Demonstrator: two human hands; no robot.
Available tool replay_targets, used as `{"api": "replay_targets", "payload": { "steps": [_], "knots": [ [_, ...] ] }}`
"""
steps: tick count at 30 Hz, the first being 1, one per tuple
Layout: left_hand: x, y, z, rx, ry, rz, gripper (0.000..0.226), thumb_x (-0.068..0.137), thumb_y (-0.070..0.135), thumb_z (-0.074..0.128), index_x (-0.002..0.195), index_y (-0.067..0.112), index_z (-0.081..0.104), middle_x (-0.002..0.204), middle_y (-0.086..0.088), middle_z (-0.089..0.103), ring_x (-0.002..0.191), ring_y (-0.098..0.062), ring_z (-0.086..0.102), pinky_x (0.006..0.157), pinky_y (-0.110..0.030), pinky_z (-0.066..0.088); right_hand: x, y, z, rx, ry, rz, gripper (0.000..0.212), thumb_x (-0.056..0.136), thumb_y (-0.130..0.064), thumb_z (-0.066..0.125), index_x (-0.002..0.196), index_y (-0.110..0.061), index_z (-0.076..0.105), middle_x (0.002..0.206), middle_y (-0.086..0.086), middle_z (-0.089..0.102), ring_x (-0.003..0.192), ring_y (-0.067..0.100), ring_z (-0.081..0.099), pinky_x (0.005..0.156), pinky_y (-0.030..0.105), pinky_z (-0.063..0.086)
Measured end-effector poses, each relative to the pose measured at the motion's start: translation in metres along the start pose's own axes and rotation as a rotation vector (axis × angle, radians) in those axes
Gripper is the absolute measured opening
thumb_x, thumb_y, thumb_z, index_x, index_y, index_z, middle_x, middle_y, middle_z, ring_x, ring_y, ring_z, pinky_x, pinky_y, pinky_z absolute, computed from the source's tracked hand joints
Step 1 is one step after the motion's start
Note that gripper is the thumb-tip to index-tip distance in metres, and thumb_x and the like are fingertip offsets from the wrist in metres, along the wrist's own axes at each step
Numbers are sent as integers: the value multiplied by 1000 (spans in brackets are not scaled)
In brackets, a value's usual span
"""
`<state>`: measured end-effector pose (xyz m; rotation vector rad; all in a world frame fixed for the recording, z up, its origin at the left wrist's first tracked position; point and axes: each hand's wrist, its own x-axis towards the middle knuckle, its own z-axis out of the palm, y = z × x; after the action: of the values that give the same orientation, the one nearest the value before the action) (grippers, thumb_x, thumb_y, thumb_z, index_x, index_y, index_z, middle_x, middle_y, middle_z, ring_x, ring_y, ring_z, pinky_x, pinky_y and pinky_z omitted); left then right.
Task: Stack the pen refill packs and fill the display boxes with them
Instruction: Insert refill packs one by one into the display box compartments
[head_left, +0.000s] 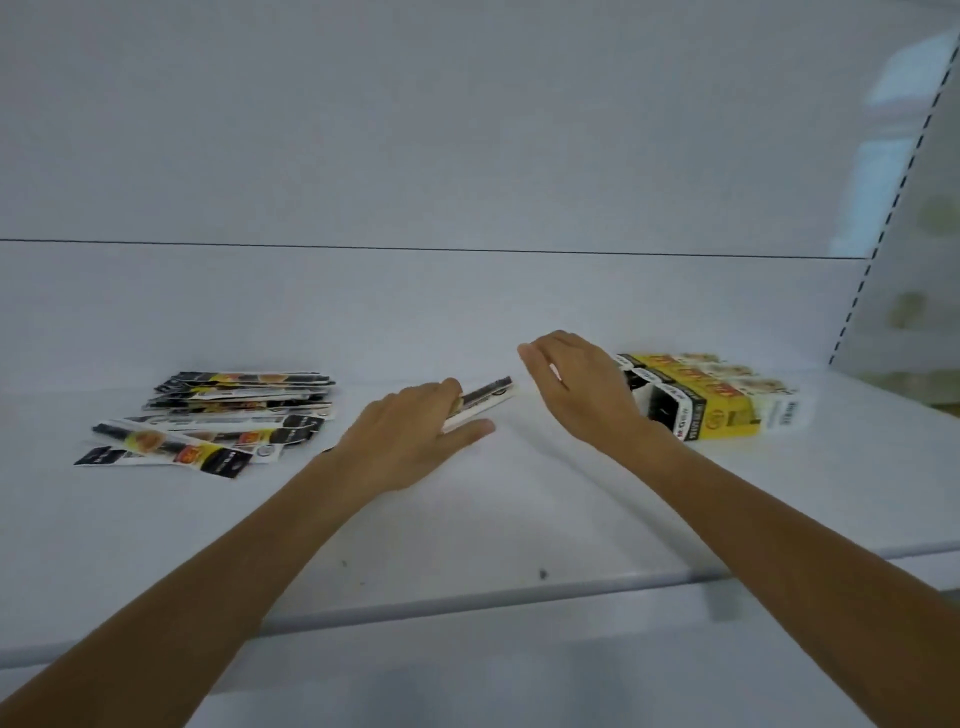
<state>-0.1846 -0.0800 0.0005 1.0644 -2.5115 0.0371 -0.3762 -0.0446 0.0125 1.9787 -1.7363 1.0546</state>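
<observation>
Broadly, a white shelf (519, 519) carries yellow display boxes (727, 400) on the right and a loose pile of pen refill packs (223, 421) on the left, well apart. Between them, the left hand (410, 436) grips a small bundle of packs (483, 399). The right hand (576, 384) hovers just in front of the boxes, fingers relaxed and holding nothing.

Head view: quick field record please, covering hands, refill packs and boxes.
left hand: grips small stack of packs, low on the shelf
right hand: open, holds nothing, just right of the stack
loose packs: messy pile, far left
display boxes: yellow, at right, partly behind right hand
</observation>
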Motion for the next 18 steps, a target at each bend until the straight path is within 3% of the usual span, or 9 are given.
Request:
{"api": "replay_targets", "payload": {
  "steps": [5, 9, 12, 15, 18],
  "knots": [
    [41, 74, 25, -131, 33, -24, 44, 94, 53, 24, 81, 15, 42, 70, 2, 50, 69, -24, 50, 60, -33, 34, -17, 119, -70, -123, -18, 78, 30, 97, -27, 42, 90, -6, 62, 95, 6, 63, 92, 23, 54, 79, 35, 40],
    [65, 107, 39, -75, -24, -64, 40, 97, 45, 27, 84, 13, 47, 71, 0, 52, 71, -25, 52, 59, -33, 34, -32, 201, -106, -252, -164, 146, 28, 96, -29, 40, 88, -10, 59, 95, 6, 62, 93, 23, 51, 77, 36, 39],
    [77, 120, 50, 22, -61, -91, 30, 95, 42, 34, 91, 15, 46, 79, 1, 54, 76, -25, 52, 62, -32, 34, -40, 245, -116, -398, -286, 181, 35, 98, -33, 35, 105, -10, 60, 107, 7, 59, 98, 25, 48, 81, 40, 42],
    [85, 130, 56, 54, -58, -124, 25, 95, 39, 36, 97, 16, 44, 84, 1, 54, 79, -25, 50, 65, -32, 33, -48, 270, -107, -438, -325, 94, 51, 95, -51, 24, 105, -14, 58, 106, 7, 56, 97, 24, 46, 82, 36, 41],
    [93, 137, 56, 90, -49, -133, 18, 94, 38, 37, 95, 20, 42, 84, 4, 50, 78, -23, 45, 67, -32, 33, -53, 271, -101, -538, -260, 23, 24, 94, -27, 43, 97, -7, 57, 97, 11, 55, 92, 28, 49, 78, 33, 37]
  ]
}}
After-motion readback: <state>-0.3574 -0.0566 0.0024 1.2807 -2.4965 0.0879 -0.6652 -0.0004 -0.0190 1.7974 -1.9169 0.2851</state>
